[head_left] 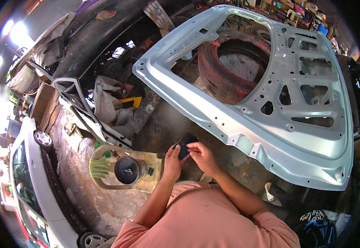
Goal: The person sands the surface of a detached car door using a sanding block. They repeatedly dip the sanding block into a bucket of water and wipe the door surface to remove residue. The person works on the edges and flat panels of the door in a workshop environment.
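Observation:
A small black flat piece [185,140] is held in front of my body between both hands. My left hand [172,164] grips it on the left, thumb over its face. My right hand [204,159] pinches its right part with bent fingers. Just left of them, a yellowish stool or chair [155,177] bears a metal container of dark liquid [127,169] and a pale green cloth [99,167]. Beyond my hands lies a large silver vehicle panel [246,122], full of openings and holes.
A worn red tire [211,70] shows through the panel's window opening. A car door [85,107] leans at the left amid sacks [105,103] and scrap. A white car [41,177] stands at far left, a dark car body [89,37] at back. Cluttered shelves [287,10] fill the upper right.

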`<state>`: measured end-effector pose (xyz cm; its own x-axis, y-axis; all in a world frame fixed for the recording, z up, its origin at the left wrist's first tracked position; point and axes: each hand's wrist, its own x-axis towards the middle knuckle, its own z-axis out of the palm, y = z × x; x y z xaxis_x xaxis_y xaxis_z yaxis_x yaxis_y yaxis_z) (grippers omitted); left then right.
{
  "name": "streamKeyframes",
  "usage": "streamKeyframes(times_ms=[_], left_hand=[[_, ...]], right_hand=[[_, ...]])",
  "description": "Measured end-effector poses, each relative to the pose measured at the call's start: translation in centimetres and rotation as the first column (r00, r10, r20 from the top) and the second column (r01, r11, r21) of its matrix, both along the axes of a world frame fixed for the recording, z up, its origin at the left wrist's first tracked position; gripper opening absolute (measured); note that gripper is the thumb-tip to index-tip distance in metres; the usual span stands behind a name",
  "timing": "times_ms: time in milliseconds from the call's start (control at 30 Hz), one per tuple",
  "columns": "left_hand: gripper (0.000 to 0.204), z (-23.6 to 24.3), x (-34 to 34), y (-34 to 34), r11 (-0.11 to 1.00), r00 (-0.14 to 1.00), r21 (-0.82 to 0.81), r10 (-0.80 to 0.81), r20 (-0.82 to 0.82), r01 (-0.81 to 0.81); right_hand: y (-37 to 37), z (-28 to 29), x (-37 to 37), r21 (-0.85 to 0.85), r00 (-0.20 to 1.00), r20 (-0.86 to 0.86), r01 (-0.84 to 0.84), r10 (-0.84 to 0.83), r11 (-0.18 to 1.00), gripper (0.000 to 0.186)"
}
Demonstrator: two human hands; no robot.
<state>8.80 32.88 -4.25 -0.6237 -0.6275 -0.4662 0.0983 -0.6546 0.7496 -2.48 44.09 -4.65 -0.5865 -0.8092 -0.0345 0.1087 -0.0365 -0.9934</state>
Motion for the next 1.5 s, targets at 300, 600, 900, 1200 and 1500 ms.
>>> streamKeyframes(times_ms=[300, 600, 900, 1200, 1500], left_hand=[[0.03, 2.0, 1.5, 0.0, 0.993, 0.975, 0.056, -0.095, -0.199, 0.108], [0.033, 1.5, 1.9, 1.2, 0.885, 0.992, -0.462, 0.012, 0.123, 0.047], [0.014, 2.3, 1.7, 1.1, 0.972, 0.997, -0.218, -0.082, 0.012, 0.083], [0.009, 0.8, 1.1, 2.8, 0.962, 0.994, -0.254, -0.091, 0.059, 0.103], [0.015, 1.5, 1.8, 2.2, 0.677, 0.895, -0.596, -0.24, 0.375, 0.431]], right_hand=[[0.6, 3.8, -1.9, 0.091, 0.963, -0.271, 0.014, 0.011, 0.996, 0.03], [0.6, 3.0, -2.3, 0.142, 0.972, -0.179, -0.13, 0.154, 0.981, 0.026], [1.2, 3.2, -2.3, 0.134, 0.979, -0.144, -0.127, 0.146, 0.983, 0.03], [2.3, 2.2, -2.9, 0.111, 0.979, -0.09, -0.174, 0.185, 0.978, 0.02], [3.4, 3.2, -4.3, 0.204, 0.837, -0.438, -0.261, 0.327, 0.943, 0.018]])
